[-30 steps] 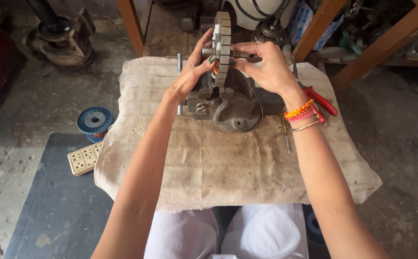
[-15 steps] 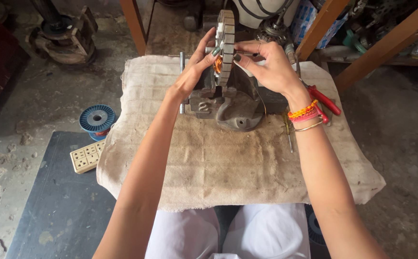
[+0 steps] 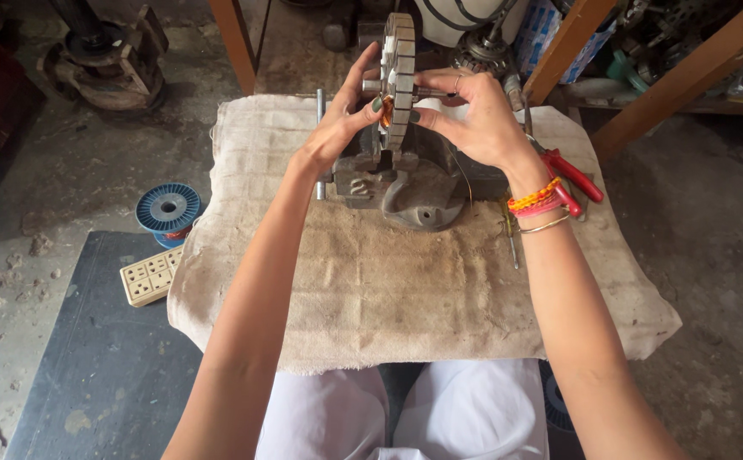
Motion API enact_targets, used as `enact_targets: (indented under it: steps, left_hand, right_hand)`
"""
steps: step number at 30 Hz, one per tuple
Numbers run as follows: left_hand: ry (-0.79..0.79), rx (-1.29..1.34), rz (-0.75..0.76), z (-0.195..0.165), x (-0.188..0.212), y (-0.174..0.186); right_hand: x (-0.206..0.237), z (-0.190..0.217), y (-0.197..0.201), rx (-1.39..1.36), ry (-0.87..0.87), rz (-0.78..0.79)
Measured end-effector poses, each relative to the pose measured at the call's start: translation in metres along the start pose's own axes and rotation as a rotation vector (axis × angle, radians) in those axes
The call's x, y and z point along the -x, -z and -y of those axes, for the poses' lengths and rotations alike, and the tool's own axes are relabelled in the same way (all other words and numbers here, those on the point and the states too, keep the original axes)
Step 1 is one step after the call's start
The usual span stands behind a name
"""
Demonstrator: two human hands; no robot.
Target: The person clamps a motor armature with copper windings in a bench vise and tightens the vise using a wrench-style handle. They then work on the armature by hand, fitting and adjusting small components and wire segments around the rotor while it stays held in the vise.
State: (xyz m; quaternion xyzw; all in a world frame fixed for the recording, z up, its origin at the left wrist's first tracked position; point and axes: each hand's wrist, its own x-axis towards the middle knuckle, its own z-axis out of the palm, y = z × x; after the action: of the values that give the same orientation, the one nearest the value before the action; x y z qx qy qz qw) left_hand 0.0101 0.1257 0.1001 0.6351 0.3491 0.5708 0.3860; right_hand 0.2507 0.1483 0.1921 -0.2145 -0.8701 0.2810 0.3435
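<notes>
Head view: the left hand [image 3: 337, 128] and right hand [image 3: 474, 119] pinch a slotted metal stator disc [image 3: 399, 77] between their fingers. It stands on edge in a grey winding jig [image 3: 406, 183], its shaft horizontal, left to right. The jig sits on a burlap-covered counter [image 3: 388, 290], red pliers [image 3: 572, 179] beside it, above a concrete floor [image 3: 73, 170].

A blue-and-white printed package [image 3: 549, 34] stands at the top of the view, right of centre, tucked behind a slanted wooden leg [image 3: 559, 51]; it looks like a soft bag or wrapper, partly hidden, its print too small to make out; no other package shows, and no signs or screens anywhere on the floor or the shelf beyond.
</notes>
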Motion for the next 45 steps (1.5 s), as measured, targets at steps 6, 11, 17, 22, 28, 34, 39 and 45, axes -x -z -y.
enact_targets:
  steps: [6, 11, 17, 22, 28, 34, 39, 45]
  left_hand:
    - [-0.034, -0.058, -0.047, 0.002, 0.0, -0.001]
    - [-0.002, -0.06, -0.041, 0.002, 0.001, -0.001]
    - [-0.019, -0.084, -0.064, 0.002, 0.0, -0.001]
    - [-0.01, -0.1, -0.057, 0.001, 0.001, -0.002]
    - [0.071, -0.08, -0.074, 0.0, -0.004, -0.003]
    - [0.088, -0.096, -0.103, -0.002, -0.011, -0.01]
    - [0.113, -0.003, -0.087, -0.005, -0.011, -0.007]
    - [0.166, -0.132, -0.133, -0.005, -0.02, -0.016]
  right_hand:
    - [0.001, -0.002, -0.003, 0.119, 0.082, -0.038]
    - [0.0, -0.001, -0.001, 0.07, 0.059, 0.006]
    - [0.002, 0.001, -0.004, 0.18, 0.138, -0.05]
    - [0.002, 0.0, -0.002, 0.108, 0.115, -0.019]
    - [0.0, 0.002, -0.004, 0.104, 0.152, -0.041]
    - [0.0, 0.002, -0.004, 0.082, 0.137, -0.049]
    - [0.001, -0.017, -0.005, 0.046, 0.02, -0.085]
    - [-0.011, -0.032, -0.028, 0.199, -0.102, -0.263]
